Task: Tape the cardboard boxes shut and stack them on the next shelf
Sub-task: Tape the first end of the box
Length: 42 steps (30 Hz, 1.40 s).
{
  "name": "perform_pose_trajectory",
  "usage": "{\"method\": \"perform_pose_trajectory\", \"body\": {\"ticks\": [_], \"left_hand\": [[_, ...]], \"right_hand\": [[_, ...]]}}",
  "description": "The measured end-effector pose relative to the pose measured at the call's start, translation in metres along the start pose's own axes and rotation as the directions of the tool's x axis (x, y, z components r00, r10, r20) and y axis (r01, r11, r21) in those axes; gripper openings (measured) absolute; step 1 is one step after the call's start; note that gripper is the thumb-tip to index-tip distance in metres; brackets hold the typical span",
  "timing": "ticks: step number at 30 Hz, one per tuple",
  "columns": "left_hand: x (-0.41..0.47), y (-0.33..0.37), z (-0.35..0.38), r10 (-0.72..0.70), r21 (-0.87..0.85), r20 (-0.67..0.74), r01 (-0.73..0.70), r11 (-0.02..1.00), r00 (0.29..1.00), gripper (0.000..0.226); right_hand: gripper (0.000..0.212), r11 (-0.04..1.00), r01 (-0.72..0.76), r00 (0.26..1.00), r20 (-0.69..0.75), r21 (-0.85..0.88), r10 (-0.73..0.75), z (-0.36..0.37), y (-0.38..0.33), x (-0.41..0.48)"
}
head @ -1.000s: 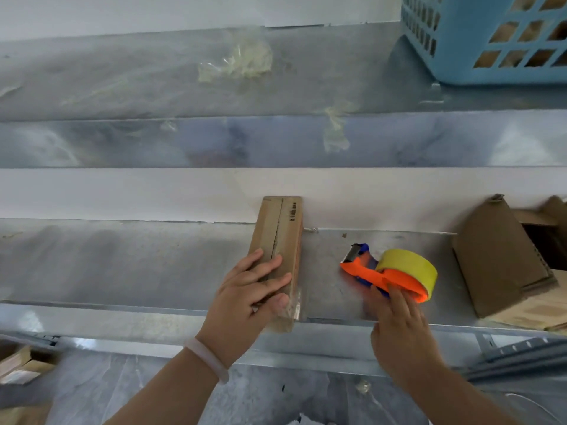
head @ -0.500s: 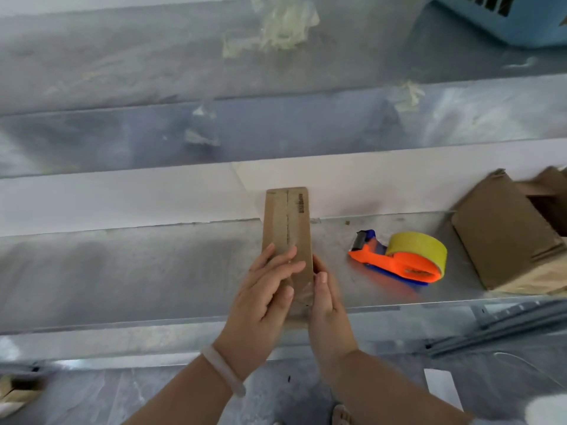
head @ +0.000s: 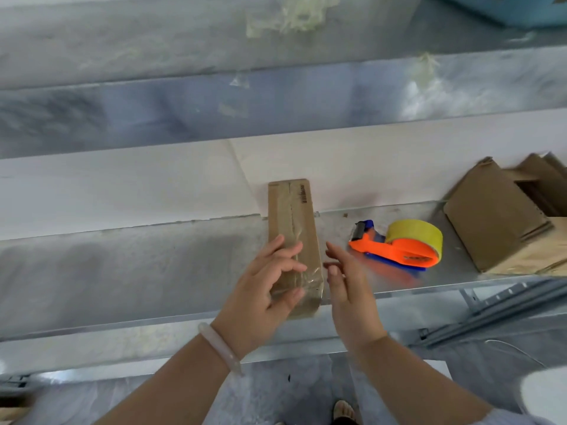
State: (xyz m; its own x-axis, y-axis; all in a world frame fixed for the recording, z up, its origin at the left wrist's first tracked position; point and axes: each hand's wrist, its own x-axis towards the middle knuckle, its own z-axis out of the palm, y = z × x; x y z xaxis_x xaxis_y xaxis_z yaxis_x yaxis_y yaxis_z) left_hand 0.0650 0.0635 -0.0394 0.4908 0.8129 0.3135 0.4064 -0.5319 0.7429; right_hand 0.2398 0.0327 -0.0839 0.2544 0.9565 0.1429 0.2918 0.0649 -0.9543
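The narrow cardboard box (head: 291, 228) sits on the metal shelf (head: 122, 271), tape on its seam. Left hand (head: 264, 289) presses it flat, grip loose; right hand (head: 346, 283) hovers open beside it. Tape dispenser (head: 399, 245) parked within reach, probably done taping.

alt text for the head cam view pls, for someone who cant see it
A person's left hand rests on a narrow taped cardboard box on a metal shelf, the right hand open beside it. An orange tape dispenser lies to the right.
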Motion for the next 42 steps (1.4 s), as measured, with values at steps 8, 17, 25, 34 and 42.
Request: {"method": "perform_pose_trajectory", "body": {"ticks": [8,17,25,34,42], "left_hand": [[0.003,-0.010,-0.010,0.229,0.252,0.079,-0.242,0.937,0.970,0.041],[-0.010,-0.022,-0.025,0.185,0.166,-0.019,-0.179,0.970,0.983,0.037],[-0.014,-0.023,-0.031,0.187,0.262,-0.055,-0.167,0.951,0.981,0.036],[-0.003,-0.013,-0.014,0.236,0.174,-0.098,-0.217,0.961,0.967,0.020],[-0.019,-0.017,-0.013,0.090,0.006,-0.048,-0.090,0.996,0.995,0.032]], "right_hand": [[0.037,0.790,0.526,0.850,0.232,-0.317,-0.473,-0.020,-0.009,0.003],[0.033,0.856,0.490,0.869,0.173,-0.165,-0.464,-0.033,-0.011,0.011],[0.036,0.843,0.489,0.866,0.237,-0.224,-0.440,-0.028,-0.019,0.011],[0.019,0.865,0.474,0.869,0.241,-0.164,-0.431,-0.028,-0.022,0.010],[0.034,0.970,0.241,0.953,0.184,0.019,-0.240,-0.026,-0.019,0.000]]}}
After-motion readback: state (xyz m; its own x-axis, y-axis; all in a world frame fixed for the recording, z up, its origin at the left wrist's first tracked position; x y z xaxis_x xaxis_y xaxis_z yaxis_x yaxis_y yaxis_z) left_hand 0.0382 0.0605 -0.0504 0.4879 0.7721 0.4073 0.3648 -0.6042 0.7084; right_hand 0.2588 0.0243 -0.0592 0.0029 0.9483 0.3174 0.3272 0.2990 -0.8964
